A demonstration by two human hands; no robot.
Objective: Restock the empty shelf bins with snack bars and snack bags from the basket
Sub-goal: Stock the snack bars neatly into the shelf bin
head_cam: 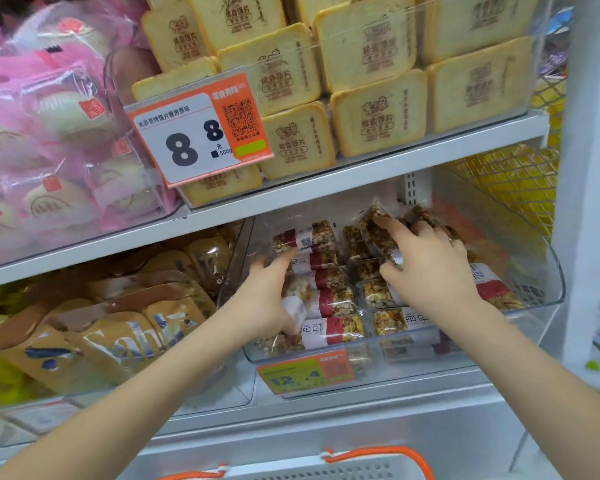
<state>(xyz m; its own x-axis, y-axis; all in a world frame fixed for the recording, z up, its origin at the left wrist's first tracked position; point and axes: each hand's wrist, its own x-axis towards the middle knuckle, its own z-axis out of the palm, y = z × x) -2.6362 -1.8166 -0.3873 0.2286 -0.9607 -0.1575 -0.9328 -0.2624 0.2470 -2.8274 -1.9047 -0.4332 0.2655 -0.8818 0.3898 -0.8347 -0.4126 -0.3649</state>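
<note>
Both hands inside clear bin [548, 271]. Left hand [269, 289]: fingers straight, resting on stacked snack bars [326, 299]. Right hand [426, 261]: pinched one snack bar [373, 220], beside stack. Basket [326, 467] below.

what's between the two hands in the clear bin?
In the head view, wrapped snack bars with red-and-white bands lie stacked between the left hand and right hand, inside the clear bin. No bare stretch.

You see red-and-white bands on brown snack bars [329, 303]; orange-white price tag [201, 128]; pink bags [49, 133] far left; orange-rimmed basket [371, 462] near.
</note>
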